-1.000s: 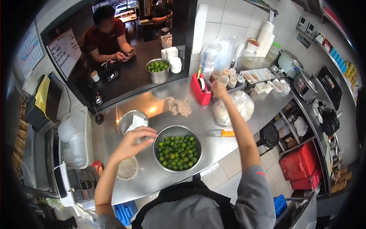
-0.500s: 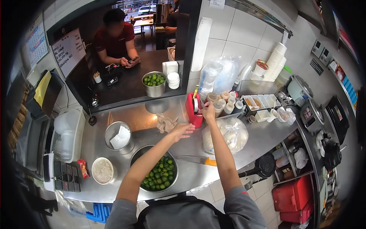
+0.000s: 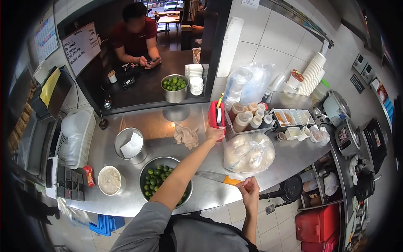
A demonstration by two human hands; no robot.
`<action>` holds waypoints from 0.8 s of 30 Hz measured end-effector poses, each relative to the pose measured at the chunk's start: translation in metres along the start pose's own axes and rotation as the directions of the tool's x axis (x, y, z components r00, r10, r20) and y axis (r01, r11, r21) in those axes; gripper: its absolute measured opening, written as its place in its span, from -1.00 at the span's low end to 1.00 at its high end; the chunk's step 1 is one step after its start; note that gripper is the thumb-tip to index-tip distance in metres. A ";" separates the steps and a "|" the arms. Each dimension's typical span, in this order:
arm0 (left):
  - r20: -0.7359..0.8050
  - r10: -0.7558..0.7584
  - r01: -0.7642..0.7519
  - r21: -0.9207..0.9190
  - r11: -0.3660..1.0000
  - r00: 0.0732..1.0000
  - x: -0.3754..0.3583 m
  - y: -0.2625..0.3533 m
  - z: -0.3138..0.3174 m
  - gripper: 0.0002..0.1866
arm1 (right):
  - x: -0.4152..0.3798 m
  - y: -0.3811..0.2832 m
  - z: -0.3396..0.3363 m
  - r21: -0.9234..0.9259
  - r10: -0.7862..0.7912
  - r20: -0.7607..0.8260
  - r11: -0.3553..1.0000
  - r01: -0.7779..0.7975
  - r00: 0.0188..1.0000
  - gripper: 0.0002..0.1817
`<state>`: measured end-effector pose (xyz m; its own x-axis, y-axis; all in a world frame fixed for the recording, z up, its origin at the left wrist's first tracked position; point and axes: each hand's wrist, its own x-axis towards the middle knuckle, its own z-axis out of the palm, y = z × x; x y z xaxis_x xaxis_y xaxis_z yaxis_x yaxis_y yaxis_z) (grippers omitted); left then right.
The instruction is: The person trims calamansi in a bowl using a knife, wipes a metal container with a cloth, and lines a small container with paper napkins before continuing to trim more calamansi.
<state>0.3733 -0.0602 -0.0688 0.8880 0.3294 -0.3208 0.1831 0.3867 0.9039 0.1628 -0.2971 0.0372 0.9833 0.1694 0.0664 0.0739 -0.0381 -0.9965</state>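
My left hand (image 3: 215, 133) is closed on the near end of a red tape dispenser (image 3: 213, 114), which holds a white roll. A pen stands at the dispenser's top. Beside the yellow handle of a knife (image 3: 231, 180), my right hand (image 3: 249, 189) is in a pinch; whatever lies between its fingertips is too small to make out. The knife's blade points left toward a metal bowl of green limes (image 3: 153, 178), partly covered by my left forearm. A tied clear plastic bag with pale contents (image 3: 248, 154) sits between my hands, to the right.
Sauce bottles (image 3: 245, 119) fill a basket behind the bag. A crumpled cloth (image 3: 186, 135), a metal pot (image 3: 129, 147) and a white tub (image 3: 111, 180) are on the counter. Beyond the hatch, a person (image 3: 136, 40) holds a phone near a pot of limes (image 3: 174, 86).
My right hand has moved from the dispenser back toward me, near the knife handle. My left hand has reached forward onto the dispenser. The camera view has shifted slightly.
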 end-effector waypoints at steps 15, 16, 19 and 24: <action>-0.118 0.318 -0.336 -0.203 0.920 0.941 -0.161 0.112 -0.165 -0.75 | -0.008 -0.024 0.052 -0.227 0.098 0.372 0.974 -0.012 0.923 -0.88; -0.216 0.382 -0.418 -0.149 0.896 0.898 -0.190 0.120 -0.197 -0.75 | -0.003 -0.030 0.075 -0.253 0.087 0.450 0.967 0.034 0.889 -0.88; -0.555 0.524 -0.640 -0.020 0.768 0.646 -0.266 0.119 -0.287 -0.73 | 0.006 -0.048 0.160 -0.220 -0.042 0.705 0.936 0.274 0.708 -0.88; -0.507 0.861 -0.167 0.845 0.508 0.052 -0.359 0.082 -0.435 -0.69 | 0.000 -0.007 0.334 -0.185 0.046 0.933 0.912 0.366 0.358 -0.83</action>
<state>-0.1140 0.2274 -0.0029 -0.0103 0.7862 0.6179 0.3010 -0.5868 0.7517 0.1063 0.0323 0.0274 0.1999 0.9774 -0.0683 0.4580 -0.1548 -0.8754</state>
